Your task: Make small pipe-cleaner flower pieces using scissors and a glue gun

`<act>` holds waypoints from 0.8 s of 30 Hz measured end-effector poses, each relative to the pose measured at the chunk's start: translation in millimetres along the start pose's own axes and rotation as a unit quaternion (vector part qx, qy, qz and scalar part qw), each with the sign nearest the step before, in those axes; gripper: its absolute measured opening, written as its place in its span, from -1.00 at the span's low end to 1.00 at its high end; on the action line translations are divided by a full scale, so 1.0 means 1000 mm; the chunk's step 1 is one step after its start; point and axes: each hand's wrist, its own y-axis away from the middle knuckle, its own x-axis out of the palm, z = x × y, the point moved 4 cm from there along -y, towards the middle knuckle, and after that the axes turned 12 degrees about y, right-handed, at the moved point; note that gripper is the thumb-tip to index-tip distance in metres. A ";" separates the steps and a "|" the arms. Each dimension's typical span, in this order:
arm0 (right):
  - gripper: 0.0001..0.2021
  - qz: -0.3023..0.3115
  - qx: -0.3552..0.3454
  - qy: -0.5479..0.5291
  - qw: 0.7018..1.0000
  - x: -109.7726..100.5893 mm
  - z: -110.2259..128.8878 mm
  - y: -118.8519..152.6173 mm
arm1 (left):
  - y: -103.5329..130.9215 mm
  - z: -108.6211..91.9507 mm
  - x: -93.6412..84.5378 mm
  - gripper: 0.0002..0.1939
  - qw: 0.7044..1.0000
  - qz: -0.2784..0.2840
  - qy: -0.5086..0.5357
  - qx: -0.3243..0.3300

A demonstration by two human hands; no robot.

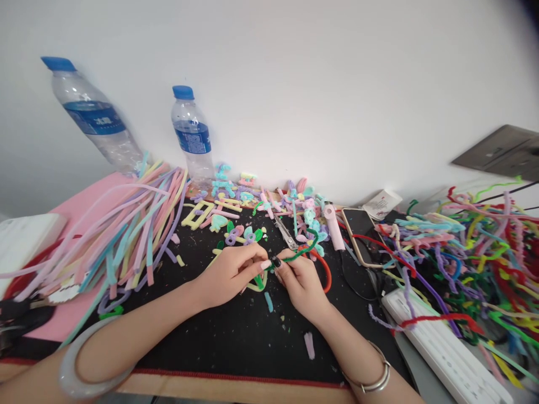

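Head view: a plain wall (pixel 320 84) stood at the far side of a counter (pixel 219 388). On the counter lay a black mat (pixel 202 353) with a red-stitched near edge. A tangled heap of multicoloured fuzzy strips (pixel 501 247) occupied the right; a loose bundle of pastel strips (pixel 138 230) occupied the left. A white power strip (pixel 446 348) lay at near right. Two clear bottles with blue caps, a left bottle (pixel 95 115) and a right bottle (pixel 191 134), stood at far left.

Both hands were at the middle of the mat, fingertips close together. The left hand (pixel 231 272) was narrowed on a green-and-yellow piece (pixel 260 282), partly hidden by the fingers. The right hand (pixel 300 279) pinched a dark green strip (pixel 309 245), whose free end curved up and to the right above the knuckles.

A phone (pixel 362 238) lay right of the hands. Orange-handled scissors (pixel 325 270) lay partly behind the right hand, blades pointing far left. Two small offcuts, one blue (pixel 269 302) and one lilac (pixel 309 345), were noted nearer on the mat.
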 end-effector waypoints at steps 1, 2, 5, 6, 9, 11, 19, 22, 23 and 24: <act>-0.76 0.003 -0.002 0.002 1.000 0.000 0.000 0.000 | 0.000 0.000 0.000 -0.77 1.000 0.005 -0.013 0.001; -0.77 0.005 -0.002 0.004 1.000 0.001 0.001 0.000 | 0.000 0.001 0.001 -0.75 1.000 0.008 -0.022 0.002; -0.79 0.008 -0.002 0.008 1.000 0.001 0.001 0.000 | -0.001 0.003 0.003 -0.72 0.999 0.010 -0.046 0.024; -0.79 0.009 -0.001 0.008 1.000 0.001 0.001 0.001 | -0.001 0.003 0.003 -0.71 0.998 0.006 -0.050 0.032; -0.79 0.006 -0.001 0.005 1.000 0.002 0.000 0.001 | 0.000 0.005 0.004 -0.69 0.999 0.014 -0.022 0.018; -0.78 -0.004 -0.001 0.002 1.000 0.001 0.000 0.001 | 0.000 0.006 0.005 -0.70 1.000 0.025 0.009 -0.005; -0.77 0.006 -0.013 -0.006 1.000 0.001 0.003 -0.001 | 0.000 0.010 0.005 -0.83 0.999 0.002 -0.029 0.042; -0.70 0.017 0.001 -0.027 1.000 0.001 0.001 -0.001 | -0.001 0.010 0.003 -0.85 0.998 -0.005 -0.032 0.063; -0.67 0.022 0.013 -0.039 0.999 0.002 0.000 -0.001 | -0.001 0.009 0.003 -0.85 0.997 -0.005 -0.033 0.068; -0.65 0.029 0.028 -0.057 0.998 0.002 -0.002 -0.001 | -0.001 0.008 0.002 -0.84 0.997 -0.004 -0.037 0.072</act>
